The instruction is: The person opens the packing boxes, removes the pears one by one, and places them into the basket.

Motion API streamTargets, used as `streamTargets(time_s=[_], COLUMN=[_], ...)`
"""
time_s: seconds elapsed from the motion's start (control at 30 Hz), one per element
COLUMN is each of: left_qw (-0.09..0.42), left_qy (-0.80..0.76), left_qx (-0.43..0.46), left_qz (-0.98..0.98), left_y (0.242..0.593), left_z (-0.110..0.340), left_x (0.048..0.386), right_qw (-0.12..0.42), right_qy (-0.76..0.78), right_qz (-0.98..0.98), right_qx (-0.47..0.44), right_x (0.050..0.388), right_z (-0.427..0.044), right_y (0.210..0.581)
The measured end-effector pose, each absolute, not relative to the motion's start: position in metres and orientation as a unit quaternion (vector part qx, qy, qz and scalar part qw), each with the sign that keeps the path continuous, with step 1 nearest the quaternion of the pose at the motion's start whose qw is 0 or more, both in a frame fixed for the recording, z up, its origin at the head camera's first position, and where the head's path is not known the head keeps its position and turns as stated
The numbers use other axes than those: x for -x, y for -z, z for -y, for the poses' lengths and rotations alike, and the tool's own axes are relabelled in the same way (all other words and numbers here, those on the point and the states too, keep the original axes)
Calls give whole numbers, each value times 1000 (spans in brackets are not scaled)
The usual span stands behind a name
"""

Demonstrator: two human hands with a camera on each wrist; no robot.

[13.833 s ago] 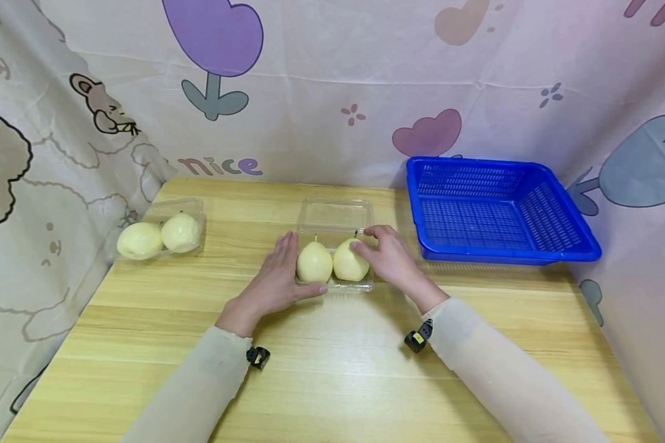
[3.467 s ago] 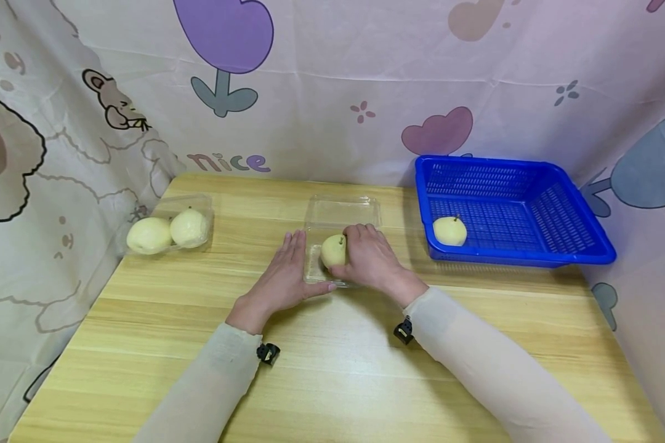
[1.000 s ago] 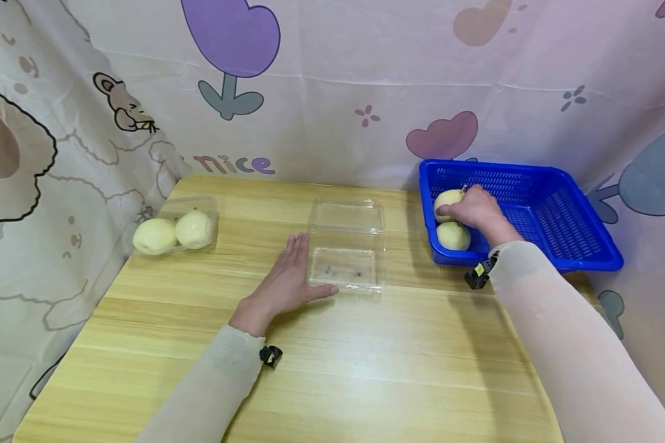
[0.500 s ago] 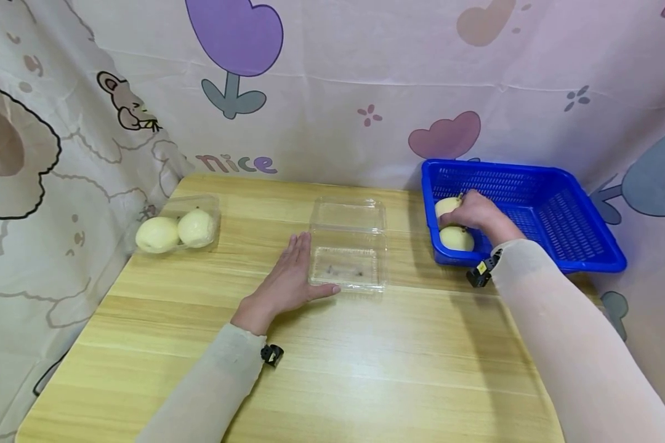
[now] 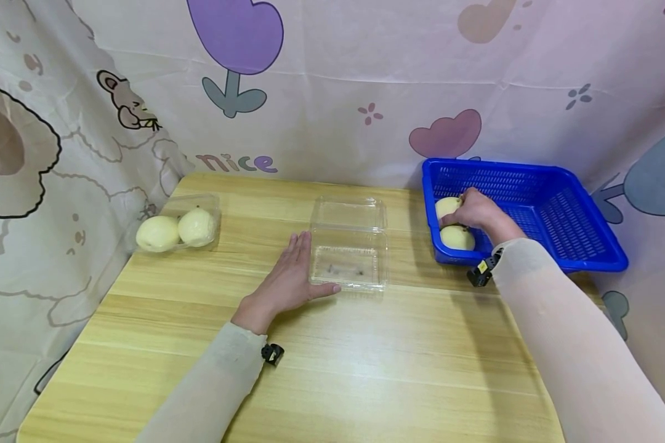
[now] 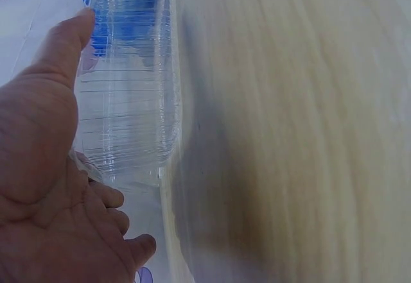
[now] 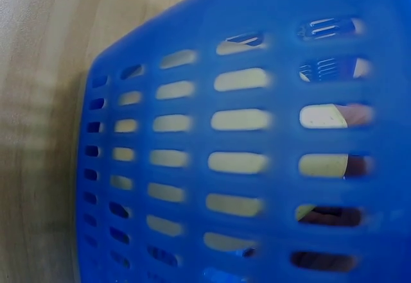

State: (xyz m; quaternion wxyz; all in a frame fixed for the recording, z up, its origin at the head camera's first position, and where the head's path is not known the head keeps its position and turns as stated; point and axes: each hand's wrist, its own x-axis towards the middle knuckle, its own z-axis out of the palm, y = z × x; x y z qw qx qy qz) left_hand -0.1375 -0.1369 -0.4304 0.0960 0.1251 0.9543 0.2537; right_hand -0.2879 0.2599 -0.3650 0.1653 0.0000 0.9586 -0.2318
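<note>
At the basket's left end, my right hand (image 5: pixel 479 212) grips the farther of two pale yellow pears (image 5: pixel 446 205), thumb on its near side and fingers behind it. The other pear (image 5: pixel 457 239) lies just in front, partly under the hand. In the right wrist view, the blue basket's slotted wall (image 7: pixel 286 135) fills most of the frame; pale pear skin (image 7: pixel 237 119) shows through the slots. With fingers straight, my left hand (image 5: pixel 285 280) rests against the left side of an opened clear plastic box (image 5: pixel 348 239), thumb along its front edge. Small dark specks lie in the box.
A second clear box (image 5: pixel 215 215) with two pears (image 5: pixel 157 234) stands at the table's left edge. The blue basket (image 5: pixel 532 165) sits at the back right, near the patterned cloth (image 5: pixel 332 92) hanging behind the wooden table (image 5: pixel 366 369).
Both pears that lay in the middle box are now in the basket, carried by my right hand. Over the last second that hand lowered slightly with the farther pear. My left hand stayed at the box.
</note>
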Motion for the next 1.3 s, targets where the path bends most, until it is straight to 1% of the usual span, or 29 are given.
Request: streamTargets(time_s=[0.27, 0.57, 0.87, 1.13, 1.3], left_qw=[97, 103, 99, 97, 97], left_qy=[-250, -258, -256, -263, -263], left_qx=[-124, -116, -119, -120, -119], left_qz=[-955, -953, -954, -952, -953], left_y=[430, 430, 430, 429, 430], left_z=[136, 136, 136, 136, 136], left_x=[138, 138, 138, 137, 137], right_qw=[181, 173, 81, 10, -40], right_qy=[250, 263, 276, 301, 310], right_qz=[-951, -949, -957, -952, -948], right_qx=[-9, -28, -28, -59, -57], right_x=[287, 285, 275, 263, 254], right_z=[-264, -264, -260, -252, -245], right_y=[363, 360, 360, 359, 360])
